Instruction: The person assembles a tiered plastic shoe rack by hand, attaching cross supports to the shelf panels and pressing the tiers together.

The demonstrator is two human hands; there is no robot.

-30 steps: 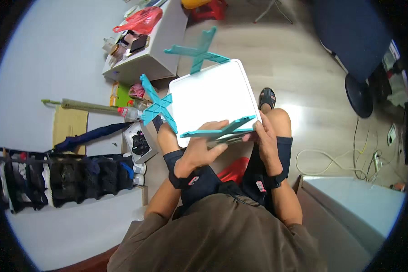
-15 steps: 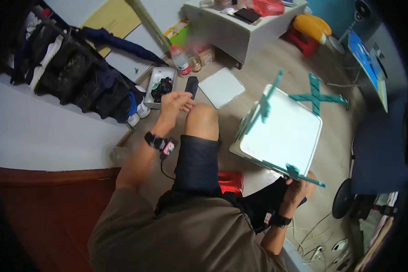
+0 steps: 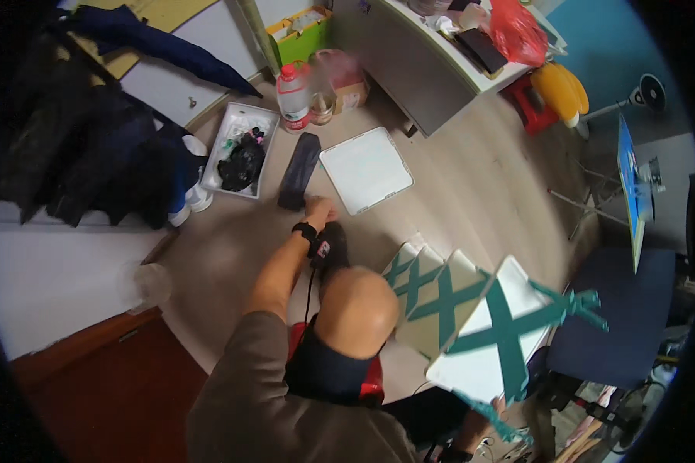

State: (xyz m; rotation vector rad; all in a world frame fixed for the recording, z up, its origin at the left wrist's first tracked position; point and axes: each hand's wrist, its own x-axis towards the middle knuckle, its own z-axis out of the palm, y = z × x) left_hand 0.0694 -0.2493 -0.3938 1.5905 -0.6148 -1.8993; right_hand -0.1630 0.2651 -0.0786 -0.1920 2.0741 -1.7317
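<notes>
A lived-in room of a home: pale wood floor (image 3: 471, 193), dark jackets (image 3: 77, 147) hanging along the wall, a folded umbrella (image 3: 162, 38), a white bench (image 3: 432, 69) heaped with odds and ends (a red bag among them), a standing fan (image 3: 645, 94) and a blue chair (image 3: 633, 316).

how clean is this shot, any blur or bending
Head view: heavy fisheye bend, with a dark rim around the picture and the grey cabinet edge curving; slight motion blur on the pink-topped jar and clear plastic cup; the left hand by the dark flat case is fairly sharp; even indoor light, no harsh glare.
</notes>
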